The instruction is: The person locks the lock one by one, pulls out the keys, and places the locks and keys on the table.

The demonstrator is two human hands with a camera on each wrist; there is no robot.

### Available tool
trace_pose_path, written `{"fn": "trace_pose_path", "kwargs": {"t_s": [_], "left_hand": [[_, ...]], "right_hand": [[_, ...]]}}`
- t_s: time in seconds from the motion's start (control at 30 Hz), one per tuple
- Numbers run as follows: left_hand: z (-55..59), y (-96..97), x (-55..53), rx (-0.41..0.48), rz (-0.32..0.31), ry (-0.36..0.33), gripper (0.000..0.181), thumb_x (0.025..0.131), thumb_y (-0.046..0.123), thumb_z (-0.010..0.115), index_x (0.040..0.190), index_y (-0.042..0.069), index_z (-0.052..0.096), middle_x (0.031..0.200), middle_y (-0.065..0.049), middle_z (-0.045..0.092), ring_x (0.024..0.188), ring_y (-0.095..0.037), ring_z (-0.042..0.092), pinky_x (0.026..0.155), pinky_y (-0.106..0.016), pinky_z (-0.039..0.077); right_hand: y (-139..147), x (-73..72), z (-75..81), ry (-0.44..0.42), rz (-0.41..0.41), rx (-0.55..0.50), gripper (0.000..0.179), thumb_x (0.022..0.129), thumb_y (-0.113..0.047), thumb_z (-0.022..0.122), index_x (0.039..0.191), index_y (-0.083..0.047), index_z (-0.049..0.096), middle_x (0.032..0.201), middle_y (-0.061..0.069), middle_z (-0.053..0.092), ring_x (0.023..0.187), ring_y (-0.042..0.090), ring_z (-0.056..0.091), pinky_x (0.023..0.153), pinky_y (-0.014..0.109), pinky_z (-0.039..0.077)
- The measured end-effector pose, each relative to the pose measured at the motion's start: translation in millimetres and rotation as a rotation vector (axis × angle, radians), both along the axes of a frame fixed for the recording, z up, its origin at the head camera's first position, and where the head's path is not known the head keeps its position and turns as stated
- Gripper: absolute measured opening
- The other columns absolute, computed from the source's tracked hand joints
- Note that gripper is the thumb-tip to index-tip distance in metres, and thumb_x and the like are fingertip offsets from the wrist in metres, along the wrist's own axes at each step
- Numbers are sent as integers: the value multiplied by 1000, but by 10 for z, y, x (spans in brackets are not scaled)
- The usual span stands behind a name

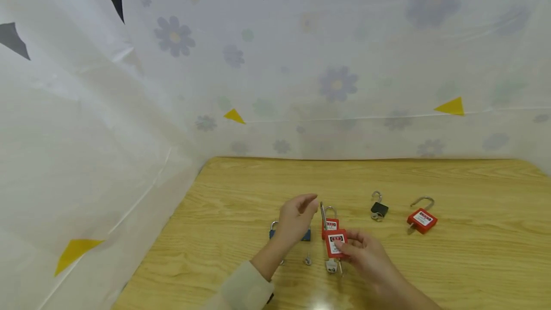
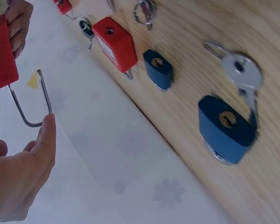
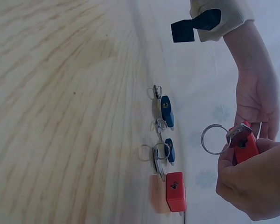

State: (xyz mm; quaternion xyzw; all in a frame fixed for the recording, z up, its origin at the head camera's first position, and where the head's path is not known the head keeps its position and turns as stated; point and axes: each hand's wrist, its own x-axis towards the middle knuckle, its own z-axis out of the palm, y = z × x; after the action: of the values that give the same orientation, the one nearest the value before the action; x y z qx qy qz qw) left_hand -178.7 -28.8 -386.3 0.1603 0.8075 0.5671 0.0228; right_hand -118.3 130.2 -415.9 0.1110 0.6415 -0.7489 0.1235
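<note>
Red padlock, raised above the near part of the table, sits in the right hand, whose thumb and fingers pinch its body from the side, the thumb lying across the white label. Its shackle points away from the person; one leg enters the body, and the other ends free beside it. A key is at the bottom of the body, with a split ring hanging from it. The left hand pinches nothing: one finger reaches out with its tip at the bend of the shackle, seemingly touching it, while the thumb stands apart. Just behind the held lock, a second red padlock lies on the wooden table, its shackle toward the far side. To the left, partly hidden by the left hand and forearm in the head view, lie two blue padlocks, keyholes facing the person, with small keys on the wood in front of them. Farther right lies a small black padlock with its shackle swung out and keys over its lower end; beyond it is a third red padlock, its shackle also undone and a key at its base. A pale sleeve covers the left forearm. White sheeting with faded flowers rises behind the table.
</note>
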Motion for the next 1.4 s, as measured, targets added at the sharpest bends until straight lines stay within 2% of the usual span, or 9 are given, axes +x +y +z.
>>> {"fn": "trace_pose_path", "kwargs": {"t_s": [0.13,0.37,0.53,0.67,0.87,1.07,1.27,1.4], "left_hand": [[36,123,20,89,29,-82,31,95,19,53,116,-2,60,106,-18,65,94,-27,65,77,-29,55],[35,257,-1,231,140,-190,22,87,9,62,106,-3,65,95,-14,69,80,-13,66,74,-24,55],[21,295,-27,358,162,-249,18,85,3,63,101,-6,65,91,-15,69,70,-6,63,73,-24,55],[23,299,-20,420,159,-271,19,85,2,63,101,-8,64,89,-14,68,68,-6,62,73,-24,55],[29,305,10,433,156,-275,17,86,5,64,99,-4,66,86,-10,69,70,-6,63,74,-25,55],[17,326,70,421,141,-306,16,86,8,65,99,-1,67,90,-7,69,75,-6,63,76,-24,54],[-4,329,100,410,129,-278,17,85,6,64,100,-2,67,96,-9,69,76,-6,63,76,-23,54],[-29,324,106,423,115,-271,18,85,5,64,100,-4,66,92,-11,70,74,-6,64,74,-23,55]], "right_hand": [[-18,33,-24,6,0,32,48,90,-6,56,128,14,33,107,13,58,88,13,59,76,22,52],[-50,73,-19,16,-25,74,47,89,-7,59,126,12,38,103,11,59,88,14,58,77,26,53],[-75,98,-10,35,-33,86,46,88,-7,60,126,11,39,102,11,59,89,14,58,77,26,52],[-78,108,6,29,-45,89,45,88,-7,60,125,10,40,101,9,59,89,14,58,77,26,52],[-67,114,28,34,-43,83,45,88,-8,60,125,9,40,100,8,59,89,14,57,77,25,52],[-53,119,38,46,-67,62,43,89,-6,59,124,9,40,97,5,59,88,12,57,77,23,52],[-34,120,49,45,-62,45,44,88,-7,59,125,8,40,98,5,58,90,13,56,79,23,51],[-32,119,53,43,-60,39,43,88,-6,59,124,8,41,97,4,58,90,12,56,80,23,51]]}}
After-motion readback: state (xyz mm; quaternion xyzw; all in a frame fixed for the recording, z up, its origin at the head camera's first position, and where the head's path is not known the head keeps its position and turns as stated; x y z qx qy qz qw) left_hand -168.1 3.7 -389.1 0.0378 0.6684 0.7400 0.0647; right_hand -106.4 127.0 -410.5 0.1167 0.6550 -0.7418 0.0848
